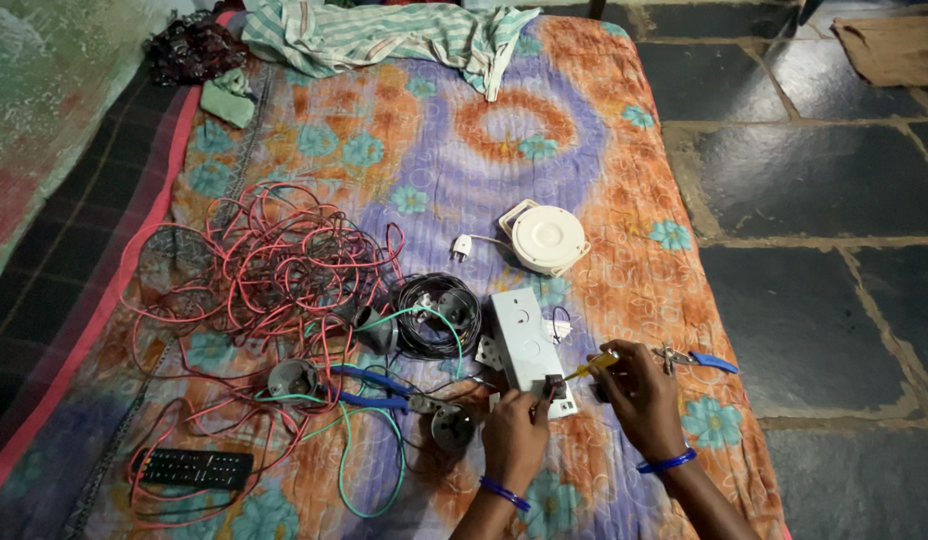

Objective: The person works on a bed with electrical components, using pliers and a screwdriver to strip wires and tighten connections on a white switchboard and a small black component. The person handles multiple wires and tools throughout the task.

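A dark stone-slab floor [814,190] fills the right side of the view, and beside it lies a wide mattress covered by a floral quilt [584,180] in orange, purple and teal, its right edge running down along the floor and its left edge bordered by a pink and dark striped strip. At the far end of the quilt a striped cloth [384,35] lies crumpled, with a dark bundle of fabric just to its left. The largest thing on the quilt is a loose tangle of red wire [274,270] spread over the left half; green wires trail out of it toward the near edge. Near the middle sits a round white cable reel [546,238] with its small plug lying just beside it, and below that a coil of black wire [436,312]. The open middle of the quilt toward the far end is bare fabric. Blue-handled pliers [369,388] lie among the wires, a black terminal strip [197,467] rests near the left front, and a second blue-handled tool [699,360] lies at the right edge. The white switch box [529,345] lies flat in front of the person; the left hand [516,432] closes its fingers on the box's near end, while the right hand [639,395] is curled around a yellow-handled screwdriver [596,364] whose tip points at that end.
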